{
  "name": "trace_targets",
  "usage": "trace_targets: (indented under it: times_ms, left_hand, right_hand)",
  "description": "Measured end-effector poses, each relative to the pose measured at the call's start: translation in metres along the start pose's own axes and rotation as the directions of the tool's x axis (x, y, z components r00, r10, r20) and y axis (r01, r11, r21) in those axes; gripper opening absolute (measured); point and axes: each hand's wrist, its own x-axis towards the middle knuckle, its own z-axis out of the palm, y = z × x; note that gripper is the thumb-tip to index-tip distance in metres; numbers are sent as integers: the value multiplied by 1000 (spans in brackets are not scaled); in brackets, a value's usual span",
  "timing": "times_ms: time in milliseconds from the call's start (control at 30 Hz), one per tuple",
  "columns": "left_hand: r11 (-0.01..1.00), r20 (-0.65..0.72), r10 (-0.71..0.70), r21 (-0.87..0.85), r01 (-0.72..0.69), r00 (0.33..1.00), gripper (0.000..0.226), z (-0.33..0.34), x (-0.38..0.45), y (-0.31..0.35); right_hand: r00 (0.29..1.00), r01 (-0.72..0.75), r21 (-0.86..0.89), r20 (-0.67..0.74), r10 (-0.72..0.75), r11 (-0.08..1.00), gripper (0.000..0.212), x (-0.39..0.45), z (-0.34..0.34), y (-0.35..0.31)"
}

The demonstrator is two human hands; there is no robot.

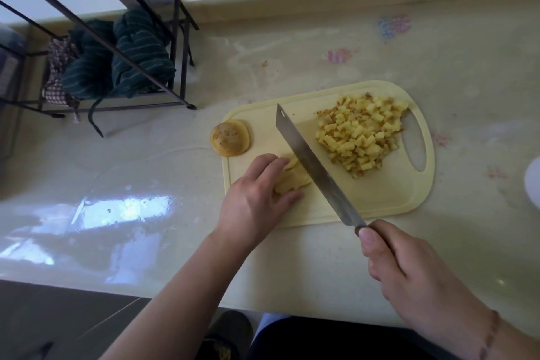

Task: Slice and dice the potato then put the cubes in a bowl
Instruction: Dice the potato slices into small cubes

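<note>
A pale yellow cutting board (388, 199) lies on the counter. A heap of potato cubes (361, 133) covers its far right part. My left hand (257, 202) presses down on a stack of potato slices (292, 180) near the board's left front. My right hand (409, 266) grips the handle of a cleaver (309, 161), whose blade stands edge-down right beside the slices. A potato end piece (230, 137) with skin rests on the board's left edge. A white rim at the right edge may be the bowl (533, 181); most of it lies outside the view.
A black wire rack (122, 38) holding dark green striped cloths (137, 52) stands at the back left. A small potato scrap (264, 63) lies on the glossy counter behind the board. The counter's front edge runs along the bottom, with the floor below.
</note>
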Motion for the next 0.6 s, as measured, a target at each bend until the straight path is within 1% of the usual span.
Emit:
trace_targets:
  times_ms: [167, 267, 367, 433, 500, 567, 600]
  left_hand:
    - [999, 9, -32, -28, 32, 999, 53, 4, 7, 6]
    - [999, 27, -47, -21, 48, 999, 48, 8, 11, 13]
    - [994, 40, -102, -26, 103, 994, 45, 11, 14, 17]
    - [992, 38, -114, -44, 116, 993, 48, 10, 16, 18]
    - [990, 38, -127, -60, 129, 991, 57, 8, 16, 24]
    - [989, 21, -147, -17, 148, 989, 60, 7, 17, 32]
    - [989, -2, -144, 25, 144, 990, 56, 8, 17, 35]
  right_hand:
    - [1000, -13, -3, 1, 13, 1000, 42, 3, 1, 0]
    - [999, -49, 58, 7, 49, 997, 48, 3, -2, 3]
    - [996, -90, 117, 22, 89, 989, 54, 4, -5, 7]
    - [992, -121, 159, 39, 117, 980, 59, 6, -6, 9]
    - [991, -133, 165, 53, 126, 977, 60, 6, -7, 10]
    - [991, -129, 165, 52, 122, 978, 61, 7, -8, 10]
    - [991, -130, 168, 48, 124, 977, 61, 7, -8, 10]
